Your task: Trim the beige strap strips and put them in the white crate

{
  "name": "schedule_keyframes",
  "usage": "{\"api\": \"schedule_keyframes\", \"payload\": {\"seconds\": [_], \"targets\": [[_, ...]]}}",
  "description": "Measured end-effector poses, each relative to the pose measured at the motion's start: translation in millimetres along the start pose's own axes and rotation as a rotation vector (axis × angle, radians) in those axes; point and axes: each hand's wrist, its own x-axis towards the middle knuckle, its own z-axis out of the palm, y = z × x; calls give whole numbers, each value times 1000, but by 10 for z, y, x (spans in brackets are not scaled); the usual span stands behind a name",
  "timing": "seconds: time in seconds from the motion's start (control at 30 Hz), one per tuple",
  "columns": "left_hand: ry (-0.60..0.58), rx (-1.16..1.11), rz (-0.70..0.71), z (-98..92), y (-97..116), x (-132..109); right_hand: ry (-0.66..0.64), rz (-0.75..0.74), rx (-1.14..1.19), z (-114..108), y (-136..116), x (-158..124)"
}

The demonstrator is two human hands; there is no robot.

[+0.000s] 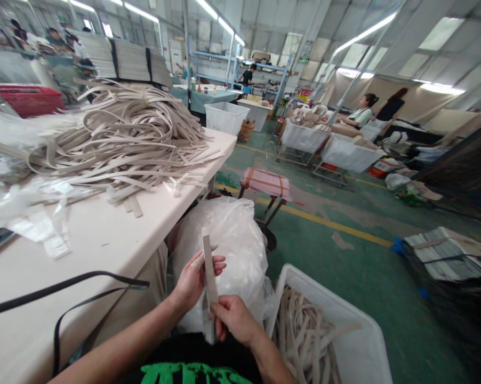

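As your left hand [193, 280] and right hand [234, 319] each close fingers around one beige strip [209, 261] before your lap, it stands upright, long axis vertical, tip up; beside it one white bin [360, 346], farther one strip pile [124, 133].

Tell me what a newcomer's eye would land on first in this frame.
First, the big tangled heap of beige strips on the white table at the left. Next, at bottom centre, the left hand and right hand hold a single beige strip upright in front of a clear plastic bag. To their right, a white bin holds more strips.
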Motion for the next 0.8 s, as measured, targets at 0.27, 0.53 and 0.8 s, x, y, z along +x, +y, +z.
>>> {"api": "schedule_keyframes", "payload": {"seconds": [0.27, 0.53, 0.8], "targets": [[-41, 230, 265, -79, -81, 17, 20, -3, 67, 59, 103, 94], [-417, 616, 114, -57, -1, -85, 350, -436, -6, -374, -648, 44], [-599, 737, 19, -70, 43, -163, 443, -563, -37, -302, -810, 90]]}}
